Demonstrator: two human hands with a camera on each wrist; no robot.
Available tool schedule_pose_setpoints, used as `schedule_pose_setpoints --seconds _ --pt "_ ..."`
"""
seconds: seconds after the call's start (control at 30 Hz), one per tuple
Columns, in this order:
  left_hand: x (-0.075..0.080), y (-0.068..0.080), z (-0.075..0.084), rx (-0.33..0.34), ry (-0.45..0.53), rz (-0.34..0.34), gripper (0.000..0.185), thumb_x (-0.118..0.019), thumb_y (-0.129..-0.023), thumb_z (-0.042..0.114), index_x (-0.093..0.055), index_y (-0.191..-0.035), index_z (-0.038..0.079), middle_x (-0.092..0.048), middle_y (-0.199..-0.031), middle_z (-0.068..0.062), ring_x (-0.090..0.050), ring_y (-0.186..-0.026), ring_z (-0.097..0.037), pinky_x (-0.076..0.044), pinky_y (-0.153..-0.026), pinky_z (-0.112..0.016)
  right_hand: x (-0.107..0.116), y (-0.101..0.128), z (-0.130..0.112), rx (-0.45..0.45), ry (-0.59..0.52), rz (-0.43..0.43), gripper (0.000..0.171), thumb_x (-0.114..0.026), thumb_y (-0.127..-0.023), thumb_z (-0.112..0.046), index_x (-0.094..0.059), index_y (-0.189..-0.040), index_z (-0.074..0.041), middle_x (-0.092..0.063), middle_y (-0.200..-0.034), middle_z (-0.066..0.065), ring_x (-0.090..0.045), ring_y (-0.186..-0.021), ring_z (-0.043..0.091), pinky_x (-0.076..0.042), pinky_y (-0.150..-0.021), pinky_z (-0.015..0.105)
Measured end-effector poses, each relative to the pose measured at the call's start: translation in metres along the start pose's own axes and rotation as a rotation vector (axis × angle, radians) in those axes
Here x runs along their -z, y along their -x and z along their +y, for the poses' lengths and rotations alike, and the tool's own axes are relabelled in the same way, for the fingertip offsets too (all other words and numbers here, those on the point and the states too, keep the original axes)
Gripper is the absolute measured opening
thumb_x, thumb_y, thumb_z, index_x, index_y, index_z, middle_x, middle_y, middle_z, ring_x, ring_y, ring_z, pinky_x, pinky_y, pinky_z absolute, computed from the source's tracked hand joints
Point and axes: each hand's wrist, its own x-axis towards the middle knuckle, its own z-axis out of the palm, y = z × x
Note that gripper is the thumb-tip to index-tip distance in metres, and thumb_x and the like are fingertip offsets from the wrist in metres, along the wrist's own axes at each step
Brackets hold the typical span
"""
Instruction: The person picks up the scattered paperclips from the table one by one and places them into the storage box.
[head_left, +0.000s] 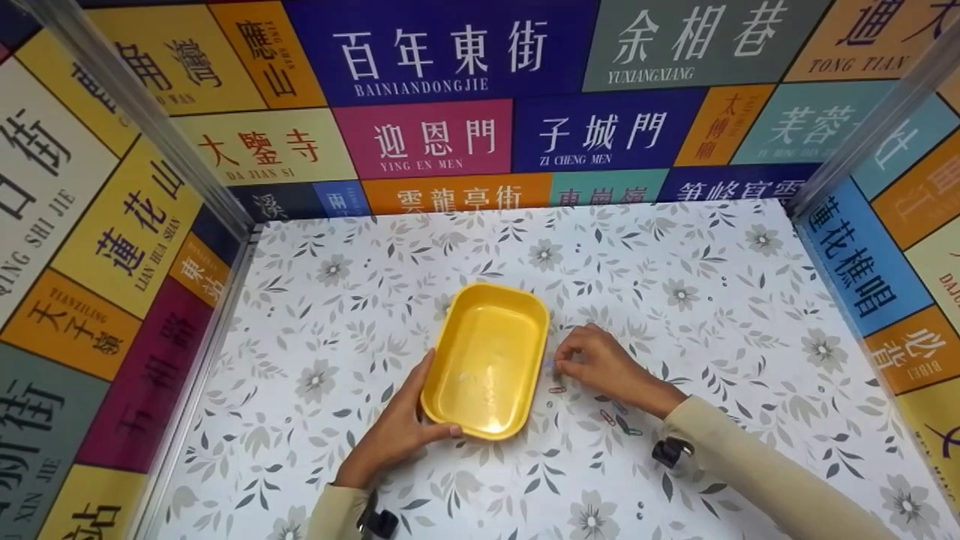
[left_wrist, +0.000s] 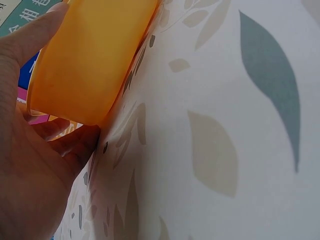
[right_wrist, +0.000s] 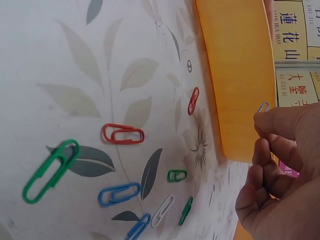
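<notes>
A yellow plastic tray [head_left: 491, 330] stands on the patterned tabletop, its inside facing up. My left hand [head_left: 401, 427] holds it at the near left corner, thumb over the rim and fingers along the outer side, as the left wrist view also shows. Just past the tray's right side, my right hand [head_left: 600, 367] pinches a small blue paper clip [right_wrist: 263, 106] between thumb and forefinger. Loose clips lie below that hand: a red paper clip [right_wrist: 123, 134], another red paper clip [right_wrist: 193, 101], a green paper clip [right_wrist: 51, 171], a blue paper clip [right_wrist: 119, 194] and a white paper clip [right_wrist: 163, 210].
White paper with grey flowers and leaves covers the tabletop [head_left: 360, 300]. Panels with coloured lettering form a back wall [head_left: 435, 90] and walls on both sides. A clear corner post [head_left: 142, 112] rises at the left back.
</notes>
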Motion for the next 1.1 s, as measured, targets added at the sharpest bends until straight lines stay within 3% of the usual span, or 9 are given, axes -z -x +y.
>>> schedule_pose_setpoints --seconds 0.13,0.73,1.1 --pt "0.000 0.000 -0.002 -0.006 0.003 -0.001 0.136 -0.100 -0.080 0.046 -0.010 -0.180 0.021 -0.017 -0.184 -0.002 -0.022 -0.167 -0.024 -0.016 -0.134 -0.045 0.001 -0.001 -0.001 0.011 -0.004 0.009 0.011 -0.084 -0.093 0.001 -0.082 -0.090 -0.009 -0.072 -0.089 -0.007 -0.060 -0.093 0.023 -0.046 -0.089 0.038" --pt "-0.001 0.001 -0.001 -0.014 0.024 0.000 0.136 -0.100 -0.080 0.045 -0.010 -0.180 0.021 -0.017 -0.184 -0.001 -0.021 -0.167 -0.024 -0.015 -0.134 -0.046 0.012 -0.006 -0.009 0.018 0.014 -0.017 0.006 -0.083 -0.095 -0.003 -0.083 -0.092 -0.008 -0.070 -0.090 -0.006 -0.061 -0.094 0.037 -0.045 -0.086 0.037" --pt "0.000 0.000 0.000 -0.002 0.032 -0.009 0.136 -0.100 -0.080 0.043 -0.011 -0.179 0.020 -0.016 -0.184 0.002 -0.020 -0.167 -0.019 -0.016 -0.135 -0.045 0.013 -0.014 -0.020 0.081 0.055 -0.025 0.010 -0.086 -0.090 0.000 -0.082 -0.088 -0.009 -0.070 -0.087 -0.004 -0.058 -0.092 0.032 -0.043 -0.084 0.037"
